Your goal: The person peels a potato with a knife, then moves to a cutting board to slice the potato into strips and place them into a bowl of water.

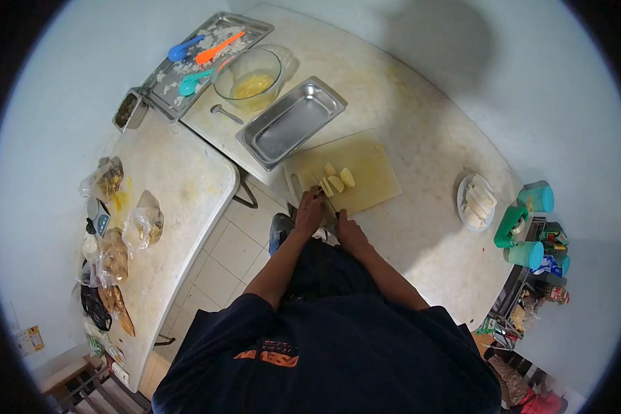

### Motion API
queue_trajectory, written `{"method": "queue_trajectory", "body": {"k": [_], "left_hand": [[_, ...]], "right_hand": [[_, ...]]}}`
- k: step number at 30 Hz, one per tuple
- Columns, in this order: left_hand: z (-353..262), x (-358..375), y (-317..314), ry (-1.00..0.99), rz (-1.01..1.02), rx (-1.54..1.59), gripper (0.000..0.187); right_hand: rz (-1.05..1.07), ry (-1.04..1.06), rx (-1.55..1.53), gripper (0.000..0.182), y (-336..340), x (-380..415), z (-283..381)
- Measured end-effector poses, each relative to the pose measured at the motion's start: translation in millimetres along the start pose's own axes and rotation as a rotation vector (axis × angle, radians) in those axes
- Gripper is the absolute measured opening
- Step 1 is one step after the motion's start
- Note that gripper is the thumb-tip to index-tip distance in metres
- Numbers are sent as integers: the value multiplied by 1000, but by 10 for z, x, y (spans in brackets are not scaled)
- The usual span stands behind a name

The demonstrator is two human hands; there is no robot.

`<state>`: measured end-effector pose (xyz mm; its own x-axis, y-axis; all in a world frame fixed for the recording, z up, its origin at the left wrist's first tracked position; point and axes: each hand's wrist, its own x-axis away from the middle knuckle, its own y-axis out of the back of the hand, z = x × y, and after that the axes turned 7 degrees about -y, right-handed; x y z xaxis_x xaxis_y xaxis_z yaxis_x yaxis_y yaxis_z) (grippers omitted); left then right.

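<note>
A pale yellow cutting board (369, 165) lies near the table's front edge, with several pale yellow potato pieces (347, 177) on its left half. My right hand (352, 236) is closed around the dark handle of a knife (329, 201), whose thin blade points away from me, among the pieces. Just left of the blade, my left hand (309, 212) has its fingertips closed on a potato slice (325, 187) at the board's near left edge. The fingers partly hide that slice.
Behind the board stands an empty steel pan (293, 121), near a glass bowl (263, 96) with yellow contents. A tray (165, 103) holds coloured spoons. At right sits a plate (460, 200) of white pieces. Bagged food (143, 224) rests on the left table, across a floor gap.
</note>
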<state>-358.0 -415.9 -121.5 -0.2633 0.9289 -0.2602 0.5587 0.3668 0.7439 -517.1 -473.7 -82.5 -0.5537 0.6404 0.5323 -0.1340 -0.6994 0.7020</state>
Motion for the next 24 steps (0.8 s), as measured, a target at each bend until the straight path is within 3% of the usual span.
{"method": "queue_trajectory", "body": {"k": [8, 11, 17, 24], "left_hand": [[-47, -29, 66, 39, 74, 38, 37], [-69, -17, 64, 19, 23, -14, 29], [-111, -49, 124, 82, 81, 19, 35], [-25, -31, 57, 12, 94, -23, 36]], "right_hand": [[85, -167, -28, 49, 64, -4, 125], [110, -178, -19, 56, 52, -29, 121], [58, -123, 7, 61, -109, -120, -29], [26, -46, -137, 40, -3, -154, -172]]}}
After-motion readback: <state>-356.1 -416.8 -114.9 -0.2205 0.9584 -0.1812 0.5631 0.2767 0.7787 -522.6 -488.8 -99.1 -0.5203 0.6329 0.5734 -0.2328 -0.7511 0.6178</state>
